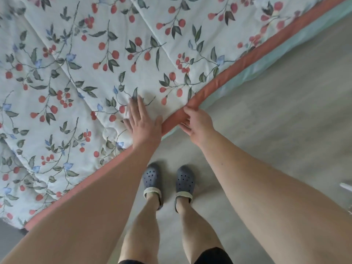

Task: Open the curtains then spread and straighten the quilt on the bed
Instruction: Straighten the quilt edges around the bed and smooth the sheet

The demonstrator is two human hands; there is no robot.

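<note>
Room: pale grey floor (285, 130) fills the right side and the bottom, seen from above; a bed runs diagonally across the upper left.
Quilt: white quilt (85, 73) printed with red berries and green leaves lies spread over the bed, covering nearly all of it in view.
Border: coral trim (238, 67) runs along the quilt's near edge, from upper right down to lower left.
Sheet: a strip of pale mint sheet (276, 54) shows just beyond the trim on the right.
Left hand: left hand (144, 124) lies flat on the quilt, fingers straight and spread, pressing the cloth just beside the trim.
Right hand: right hand (196, 122) pinches the coral trim between thumb and curled fingers, close beside the left.
Step in hand: likely straightening the edge. Judged best done by holding the flat palm firm as an anchor while drawing the trim outward and along, so that it lies even with the bed's side.
Left to smooth: soft puckers and seam folds across the quilt, most at the lower left.
Curtains: not in view.
Feet: two grey clogs (152, 178) stand on the floor near the bed's edge.
In the way: nothing visibly blocks the edge; a small pale object at the far right is too cut off to name.
</note>
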